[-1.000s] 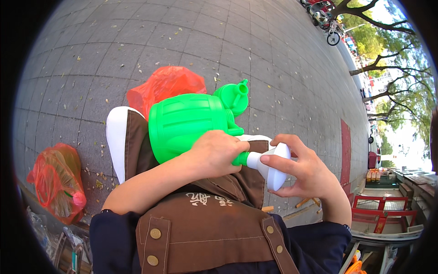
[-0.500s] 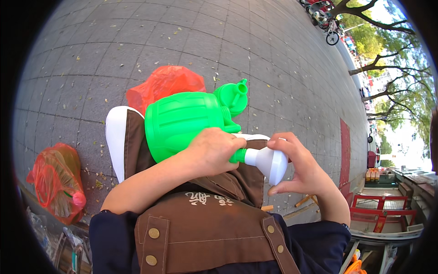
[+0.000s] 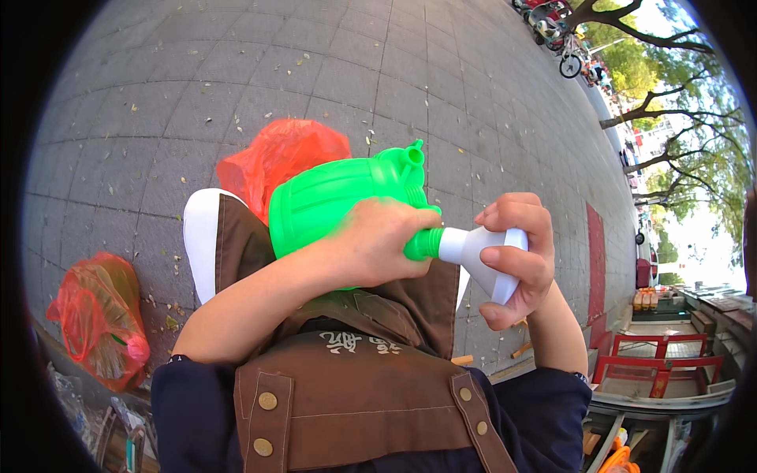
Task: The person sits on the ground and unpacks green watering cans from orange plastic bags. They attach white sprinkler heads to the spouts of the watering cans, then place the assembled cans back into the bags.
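Note:
A bright green plastic watering can (image 3: 331,197) lies tilted across my lap, its spout pointing to the right. My left hand (image 3: 382,240) is wrapped around the spout just behind its ribbed green end (image 3: 428,243), hiding part of the can. Fitted against that end is a white, funnel-shaped sprinkler head (image 3: 482,256). Around its wide rim close the fingers and thumb of my right hand (image 3: 527,256), with the fingers bent over the face. On the can's far side stands a round green opening with a short tube (image 3: 412,156).
Beyond the can a red plastic bag (image 3: 284,158) lies on the grey paving (image 3: 236,87). Another red bag (image 3: 102,323) with contents sits at the left. My brown apron (image 3: 355,394) covers my lap. Red metal frames (image 3: 658,363) stand at the right, with parked bikes (image 3: 569,63) and trees farther off.
My right hand has turned and closed its fingers around the sprinkler head. The can has shifted slightly right and rotated, and the sprinkler head has moved right and up with it.

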`<state>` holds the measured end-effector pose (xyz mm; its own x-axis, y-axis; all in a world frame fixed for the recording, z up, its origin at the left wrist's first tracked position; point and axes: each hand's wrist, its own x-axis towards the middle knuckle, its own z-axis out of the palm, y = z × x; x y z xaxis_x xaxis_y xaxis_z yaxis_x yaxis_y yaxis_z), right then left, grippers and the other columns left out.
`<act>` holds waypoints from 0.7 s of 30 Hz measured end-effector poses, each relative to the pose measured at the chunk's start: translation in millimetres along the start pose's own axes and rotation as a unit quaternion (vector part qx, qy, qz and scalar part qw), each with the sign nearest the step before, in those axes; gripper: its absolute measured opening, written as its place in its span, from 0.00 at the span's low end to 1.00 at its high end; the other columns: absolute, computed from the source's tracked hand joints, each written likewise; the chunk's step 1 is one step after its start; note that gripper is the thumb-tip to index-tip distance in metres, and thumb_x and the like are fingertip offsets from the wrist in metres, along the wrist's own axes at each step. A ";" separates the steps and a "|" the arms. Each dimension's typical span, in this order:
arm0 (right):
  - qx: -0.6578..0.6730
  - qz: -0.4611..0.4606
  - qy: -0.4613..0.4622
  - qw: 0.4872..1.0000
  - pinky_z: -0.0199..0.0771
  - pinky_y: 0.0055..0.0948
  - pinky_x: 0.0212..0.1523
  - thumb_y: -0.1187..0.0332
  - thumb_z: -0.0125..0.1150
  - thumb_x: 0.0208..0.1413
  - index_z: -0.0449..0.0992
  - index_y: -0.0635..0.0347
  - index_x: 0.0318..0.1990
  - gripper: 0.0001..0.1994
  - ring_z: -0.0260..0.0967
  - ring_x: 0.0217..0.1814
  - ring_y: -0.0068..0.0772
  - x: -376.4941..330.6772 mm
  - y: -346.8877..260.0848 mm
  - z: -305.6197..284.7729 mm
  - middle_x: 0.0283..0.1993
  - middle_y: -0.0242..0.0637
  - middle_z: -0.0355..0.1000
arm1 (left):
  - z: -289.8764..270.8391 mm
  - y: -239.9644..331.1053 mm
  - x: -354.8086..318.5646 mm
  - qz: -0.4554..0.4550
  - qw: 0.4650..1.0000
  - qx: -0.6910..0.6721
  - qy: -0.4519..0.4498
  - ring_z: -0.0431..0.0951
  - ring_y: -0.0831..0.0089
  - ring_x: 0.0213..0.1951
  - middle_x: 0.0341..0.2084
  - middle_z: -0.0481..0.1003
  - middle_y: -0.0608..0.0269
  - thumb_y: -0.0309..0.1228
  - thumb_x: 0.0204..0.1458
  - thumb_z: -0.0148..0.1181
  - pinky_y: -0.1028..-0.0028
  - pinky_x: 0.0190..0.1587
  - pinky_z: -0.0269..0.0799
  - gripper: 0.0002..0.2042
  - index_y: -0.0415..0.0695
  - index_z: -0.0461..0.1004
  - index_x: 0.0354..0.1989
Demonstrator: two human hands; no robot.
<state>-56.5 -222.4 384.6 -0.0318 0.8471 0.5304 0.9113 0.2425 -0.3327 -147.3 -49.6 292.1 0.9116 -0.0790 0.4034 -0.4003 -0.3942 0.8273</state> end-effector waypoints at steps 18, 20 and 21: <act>0.017 0.282 0.101 0.954 0.64 0.32 0.38 0.53 0.55 0.49 0.68 0.66 0.44 0.24 0.62 0.37 0.35 8.0 -15.5 16.5 0.40 0.46 0.64 | -0.6 -0.1 -1.0 -0.033 0.996 0.074 0.032 0.76 0.54 0.28 0.22 0.74 0.53 0.29 0.34 0.64 0.62 0.29 0.70 0.13 0.42 0.74 0.32; 0.042 0.318 0.090 0.943 0.64 0.32 0.38 0.53 0.56 0.48 0.69 0.66 0.43 0.23 0.62 0.37 0.36 8.1 -14.7 11.9 0.39 0.46 0.64 | 0.7 -0.5 -0.5 -0.035 0.995 0.082 0.048 0.76 0.54 0.27 0.22 0.74 0.53 0.29 0.34 0.64 0.61 0.28 0.71 0.13 0.42 0.73 0.32; 0.040 0.300 0.062 0.951 0.64 0.32 0.37 0.53 0.56 0.48 0.69 0.66 0.43 0.23 0.63 0.37 0.36 9.9 -14.3 8.7 0.39 0.46 0.64 | 1.4 0.1 -0.6 -0.032 0.995 0.083 0.050 0.76 0.54 0.27 0.22 0.74 0.53 0.29 0.34 0.64 0.61 0.28 0.71 0.13 0.42 0.73 0.31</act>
<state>-73.4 -213.4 387.8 0.5377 0.7828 0.3133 0.7162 -0.2280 -0.6596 -147.8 -50.9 291.4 0.9177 0.0401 0.3952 -0.3123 -0.5420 0.7802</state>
